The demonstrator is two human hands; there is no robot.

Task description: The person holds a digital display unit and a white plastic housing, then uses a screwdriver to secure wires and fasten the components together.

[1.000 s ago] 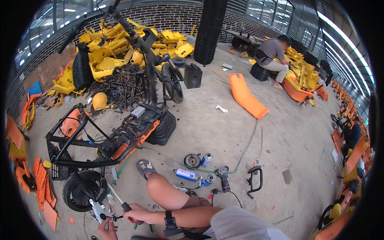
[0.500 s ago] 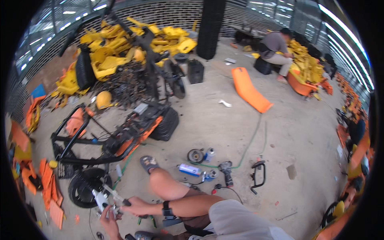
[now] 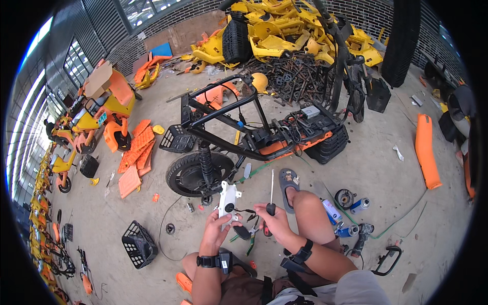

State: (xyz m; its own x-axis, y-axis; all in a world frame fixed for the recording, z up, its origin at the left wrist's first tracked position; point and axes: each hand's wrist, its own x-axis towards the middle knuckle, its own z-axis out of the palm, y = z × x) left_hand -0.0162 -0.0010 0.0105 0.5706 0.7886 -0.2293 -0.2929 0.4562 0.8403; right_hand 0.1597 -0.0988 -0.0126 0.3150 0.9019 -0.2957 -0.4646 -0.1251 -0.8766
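Observation:
My left hand is closed around a white plastic housing, held upright over the floor. A black round fitting sits on the housing, and a dark cable runs from it toward my other hand. In my right hand is a screwdriver, its thin shaft pointing up, apart from the housing. Below my hands lie green-handled pliers, partly hidden. Just beyond the housing stands a stripped scooter frame with its black wheel.
A black plastic basket sits at the left. Spray cans, a cordless drill and a black metal handle lie to the right. Orange panels are stacked left of the wheel. Yellow panels form a heap behind.
My view has swung left, so the scene sits farther right. The screwdriver, earlier slanted close to the white housing, now points up and stands apart from it. Both hands keep their hold.

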